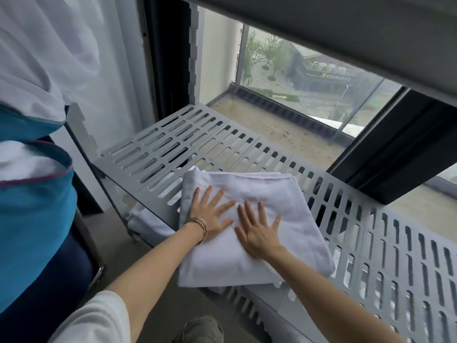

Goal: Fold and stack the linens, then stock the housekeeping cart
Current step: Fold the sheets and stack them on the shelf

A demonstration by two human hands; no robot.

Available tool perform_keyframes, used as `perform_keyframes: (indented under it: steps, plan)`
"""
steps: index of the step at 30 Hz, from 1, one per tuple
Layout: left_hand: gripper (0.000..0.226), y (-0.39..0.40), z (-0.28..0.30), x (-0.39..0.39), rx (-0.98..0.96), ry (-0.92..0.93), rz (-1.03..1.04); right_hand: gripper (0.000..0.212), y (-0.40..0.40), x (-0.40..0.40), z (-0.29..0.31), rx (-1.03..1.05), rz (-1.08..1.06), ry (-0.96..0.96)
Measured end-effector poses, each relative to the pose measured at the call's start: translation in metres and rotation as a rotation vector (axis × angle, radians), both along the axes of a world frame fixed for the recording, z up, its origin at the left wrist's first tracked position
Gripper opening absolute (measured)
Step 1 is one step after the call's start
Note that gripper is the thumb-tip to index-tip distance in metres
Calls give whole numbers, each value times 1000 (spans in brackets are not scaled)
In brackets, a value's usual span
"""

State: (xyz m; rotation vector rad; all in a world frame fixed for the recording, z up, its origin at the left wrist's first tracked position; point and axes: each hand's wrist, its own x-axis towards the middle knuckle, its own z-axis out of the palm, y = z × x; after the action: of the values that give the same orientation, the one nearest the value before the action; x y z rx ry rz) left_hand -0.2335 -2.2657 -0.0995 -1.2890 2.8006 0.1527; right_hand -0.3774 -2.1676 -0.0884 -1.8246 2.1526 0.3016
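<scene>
A folded white linen lies on the grey slotted shelf of the rack, its near edge hanging slightly over the front. My left hand rests flat on its left half, fingers spread, with thin bangles on the wrist. Beside it, my right hand presses flat on the middle of the cloth, fingers apart. Neither hand grips anything. More white linen shows on the lower shelf under the rack.
A blue cloth bag filled with white linen stands at the left, with white fabric draped above it. Behind the rack is a stone windowsill and a window. A grey upper shelf overhangs the top.
</scene>
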Motion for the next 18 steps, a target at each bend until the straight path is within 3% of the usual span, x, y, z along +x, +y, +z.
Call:
perform_keyframes:
  steps: [4,9,13,16,18]
  plan:
    - [69,-6,-6,-9,56,-11,199,87,-2,-18,2,13,31,5]
    - [62,-17,-1,3,71,26,392,56,8,-59,2,3,-169,27]
    - [58,-16,2,9,-11,41,320,64,36,-89,3,14,-249,17]
    - [55,-10,2,5,-136,-63,56,98,56,-96,4,-11,-243,-14]
    - [53,-10,1,7,-109,-89,-9,107,63,-94,3,-8,-252,-4]
